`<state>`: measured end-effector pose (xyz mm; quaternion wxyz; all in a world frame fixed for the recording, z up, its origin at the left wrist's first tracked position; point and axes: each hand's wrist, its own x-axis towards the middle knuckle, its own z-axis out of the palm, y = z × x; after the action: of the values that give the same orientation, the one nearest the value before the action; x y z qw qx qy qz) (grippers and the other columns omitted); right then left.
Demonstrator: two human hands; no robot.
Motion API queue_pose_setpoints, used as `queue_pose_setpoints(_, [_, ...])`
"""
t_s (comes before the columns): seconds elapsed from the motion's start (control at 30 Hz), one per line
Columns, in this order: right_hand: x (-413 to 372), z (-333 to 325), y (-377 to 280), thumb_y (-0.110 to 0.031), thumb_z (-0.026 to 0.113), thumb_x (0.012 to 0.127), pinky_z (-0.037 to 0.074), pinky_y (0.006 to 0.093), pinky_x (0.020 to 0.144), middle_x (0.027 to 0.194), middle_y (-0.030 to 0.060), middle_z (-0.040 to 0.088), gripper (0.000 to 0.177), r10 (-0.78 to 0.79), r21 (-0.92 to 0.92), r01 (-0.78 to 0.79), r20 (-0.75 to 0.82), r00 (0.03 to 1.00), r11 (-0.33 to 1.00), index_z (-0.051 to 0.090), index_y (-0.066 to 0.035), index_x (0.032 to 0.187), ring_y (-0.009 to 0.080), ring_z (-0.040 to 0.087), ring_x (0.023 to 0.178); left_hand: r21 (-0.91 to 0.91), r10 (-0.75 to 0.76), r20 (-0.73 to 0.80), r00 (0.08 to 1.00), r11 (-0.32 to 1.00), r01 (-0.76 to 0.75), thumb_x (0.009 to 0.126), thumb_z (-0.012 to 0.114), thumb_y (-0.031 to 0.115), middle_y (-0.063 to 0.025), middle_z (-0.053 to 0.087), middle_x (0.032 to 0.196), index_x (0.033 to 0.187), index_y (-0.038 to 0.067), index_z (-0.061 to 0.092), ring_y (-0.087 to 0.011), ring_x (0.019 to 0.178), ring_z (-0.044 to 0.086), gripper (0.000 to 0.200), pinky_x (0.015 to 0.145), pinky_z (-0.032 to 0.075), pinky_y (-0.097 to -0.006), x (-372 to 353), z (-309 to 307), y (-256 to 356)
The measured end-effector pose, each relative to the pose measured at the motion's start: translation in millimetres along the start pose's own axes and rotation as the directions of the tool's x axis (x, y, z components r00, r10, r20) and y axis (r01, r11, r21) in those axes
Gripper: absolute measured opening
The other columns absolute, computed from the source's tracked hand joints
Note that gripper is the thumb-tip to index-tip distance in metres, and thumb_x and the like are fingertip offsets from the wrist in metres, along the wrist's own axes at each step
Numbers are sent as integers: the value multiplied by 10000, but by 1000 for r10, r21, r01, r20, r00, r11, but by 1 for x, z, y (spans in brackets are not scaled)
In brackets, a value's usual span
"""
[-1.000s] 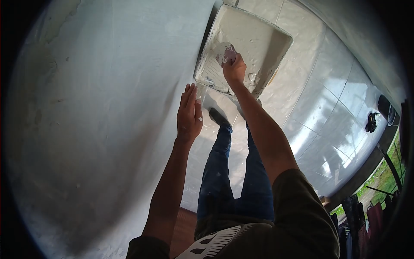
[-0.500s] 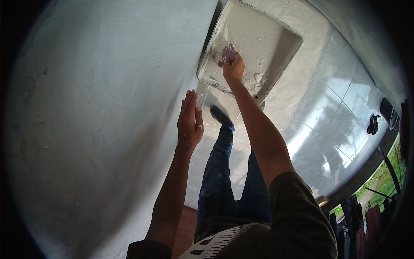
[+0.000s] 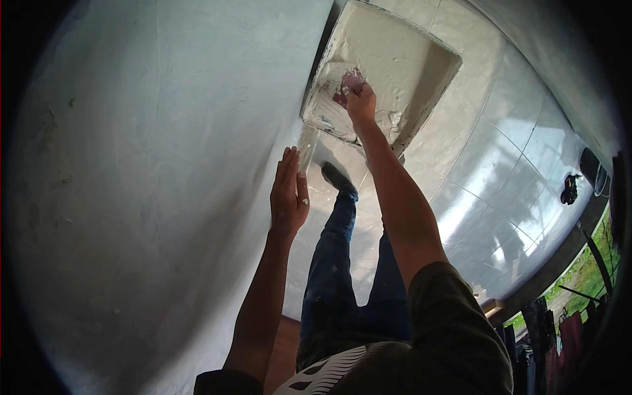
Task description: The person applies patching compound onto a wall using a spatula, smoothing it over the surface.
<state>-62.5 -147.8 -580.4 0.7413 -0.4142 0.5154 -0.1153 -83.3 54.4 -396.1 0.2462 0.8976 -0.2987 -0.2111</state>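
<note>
My right hand (image 3: 363, 106) is closed round a reddish scraper (image 3: 351, 81) smeared with pale paste. Its lower part dips among the wet, cream-coloured plaster (image 3: 385, 49), near the left side of a square tray (image 3: 432, 85). Ridged streaks mark the plaster beside the scraper. Against the grey wall (image 3: 164, 164), at the left, my left hand (image 3: 287, 197) is held up flat with its fingers straight and nothing in it. A white dab of plaster sits on its thumb.
The tray stands on glossy, pale floor tiles (image 3: 487, 171), close to the wall. My shoe (image 3: 336, 176) is just below it. A black crumpled thing (image 3: 570, 189) lies at the right. Dark cloths (image 3: 546, 342) hang at the lower right by an opening onto grass.
My right hand and the scraper have shifted slightly right within the tray, and more smooth plaster shows to their left. My left hand has slid a little down.
</note>
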Motion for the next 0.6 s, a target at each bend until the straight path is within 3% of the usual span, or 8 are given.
queue_pose_setpoints(0.07, [5,-2,-15,38,516,936,613,413,859,1154,171,636,279,45,285,-72,97,994,956,522,30,1215,295,697,977,-4,13,1,1000,1000,-13,1035,397,88,-213,481,1458,1385,-41,475,-366,1408,397,381,1170,316,-461,0,-1,1])
queue_pose_setpoints(0.2, [-2,-3,-53,20,533,959,584,442,935,1149,168,633,275,-130,499,63,99,987,864,506,2,1232,311,685,1013,5,33,-15,999,999,-33,1038,401,101,-211,481,1458,1383,-39,479,-365,1408,398,381,1168,319,-463,-6,-10,15])
queue_pose_setpoints(0.27, [-17,-12,-77,18,542,956,575,452,946,1127,159,641,264,-170,538,86,109,979,838,520,-6,1219,311,686,1010,5,46,-18,999,999,-46,1012,443,66,-234,498,1427,1358,-60,496,-382,1388,416,372,1149,344,-478,-5,-19,28])
queue_pose_setpoints(0.33, [-36,-25,-101,-20,591,958,603,412,885,1061,121,665,226,-213,621,78,145,966,779,551,-23,1180,246,700,937,19,88,-44,995,996,-87,1004,448,59,-234,500,1426,1358,-62,497,-379,1389,418,378,1150,342,-483,-6,-29,41])
queue_pose_setpoints(0.6, [-145,-70,-184,-51,597,973,599,396,877,1037,77,676,207,-295,625,62,276,915,778,563,-53,1178,223,705,911,38,202,-168,965,979,-198,987,464,67,-243,495,1430,1367,-65,497,-378,1391,418,404,1150,335,-487,-13,-91,117])
